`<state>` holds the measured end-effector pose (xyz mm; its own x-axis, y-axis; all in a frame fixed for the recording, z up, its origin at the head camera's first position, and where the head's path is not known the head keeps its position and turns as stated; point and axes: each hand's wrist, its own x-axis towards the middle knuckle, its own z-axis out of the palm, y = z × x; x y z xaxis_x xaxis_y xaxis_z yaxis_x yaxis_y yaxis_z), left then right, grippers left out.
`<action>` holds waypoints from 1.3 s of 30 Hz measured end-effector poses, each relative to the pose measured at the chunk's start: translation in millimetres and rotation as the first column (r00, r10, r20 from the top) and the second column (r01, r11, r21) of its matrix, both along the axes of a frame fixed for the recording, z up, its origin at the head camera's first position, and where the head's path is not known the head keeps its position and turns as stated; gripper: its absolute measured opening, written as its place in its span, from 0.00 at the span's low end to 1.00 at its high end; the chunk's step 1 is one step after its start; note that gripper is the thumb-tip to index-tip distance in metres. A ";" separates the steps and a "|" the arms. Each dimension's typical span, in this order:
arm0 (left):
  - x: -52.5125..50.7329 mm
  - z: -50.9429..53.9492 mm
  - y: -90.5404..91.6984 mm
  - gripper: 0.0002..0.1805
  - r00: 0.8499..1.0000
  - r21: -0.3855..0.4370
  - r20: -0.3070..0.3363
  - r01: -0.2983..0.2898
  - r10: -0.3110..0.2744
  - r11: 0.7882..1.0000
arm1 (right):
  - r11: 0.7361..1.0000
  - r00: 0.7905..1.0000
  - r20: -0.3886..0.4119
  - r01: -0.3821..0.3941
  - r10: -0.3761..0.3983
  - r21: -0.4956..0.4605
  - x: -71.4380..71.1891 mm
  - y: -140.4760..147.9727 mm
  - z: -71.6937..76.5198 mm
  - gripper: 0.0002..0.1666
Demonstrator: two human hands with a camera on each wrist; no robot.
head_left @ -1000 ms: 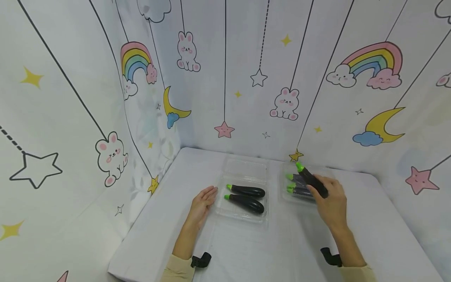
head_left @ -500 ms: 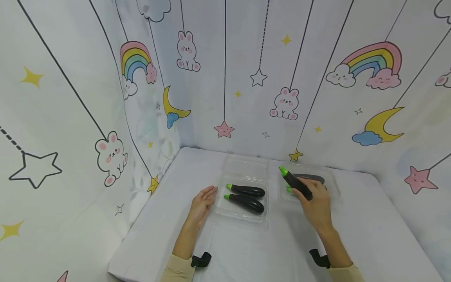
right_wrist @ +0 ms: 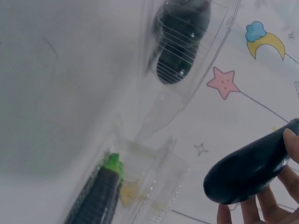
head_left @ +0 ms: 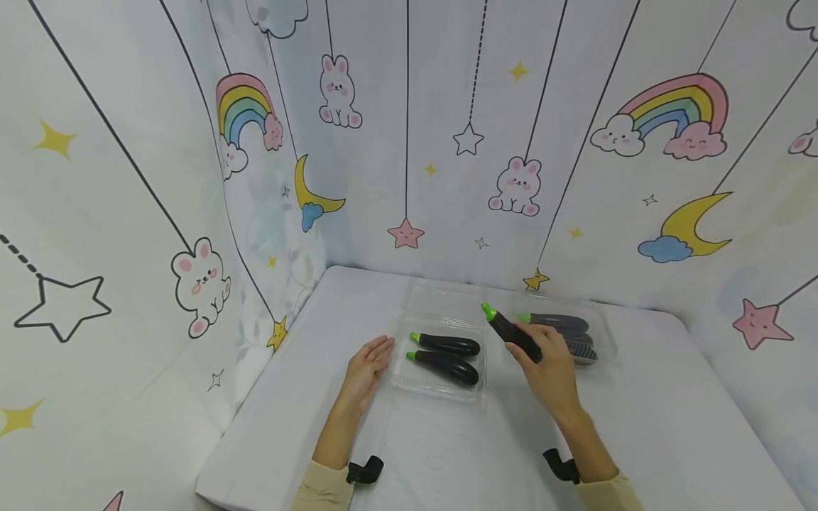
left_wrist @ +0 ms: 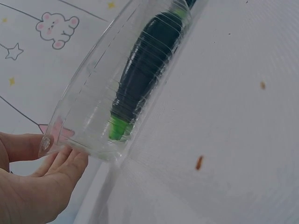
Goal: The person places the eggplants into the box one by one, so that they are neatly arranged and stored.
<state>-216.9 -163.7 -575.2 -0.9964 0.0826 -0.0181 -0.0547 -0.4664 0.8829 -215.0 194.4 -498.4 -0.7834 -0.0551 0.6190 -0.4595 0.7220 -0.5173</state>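
My right hand (head_left: 551,369) holds a dark eggplant (head_left: 511,333) with a bright green stem end, tilted up to the left. It is in the air between two clear plastic containers. In the right wrist view, thumb and fingers wrap the narrower part of this eggplant (right_wrist: 247,165). My left hand (head_left: 369,365) rests against the left side of the left clear container (head_left: 437,392), its fingers fairly straight. Two eggplants lie inside that container, an upper one (head_left: 450,345) and a lower one (head_left: 444,367). The left wrist view has thumb and fingertips touching the container's corner.
The right clear container (head_left: 610,348) stands at the back right with several eggplants (head_left: 559,322) in it, partly hidden by my right hand. Both stand on a white-covered table (head_left: 447,454). A patterned curtain (head_left: 447,191) rises behind the table and along its left side.
My right hand has moved left with the eggplant, away from above the right container towards the left one. More of the right container now shows. My left hand has stayed put.
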 end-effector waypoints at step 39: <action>1.3 1.3 0.5 0.31 1.000 -0.015 0.000 -0.007 0.007 1.000 | 0.967 0.966 0.109 -0.244 0.235 0.077 2.2 -74.2 -28.9 0.27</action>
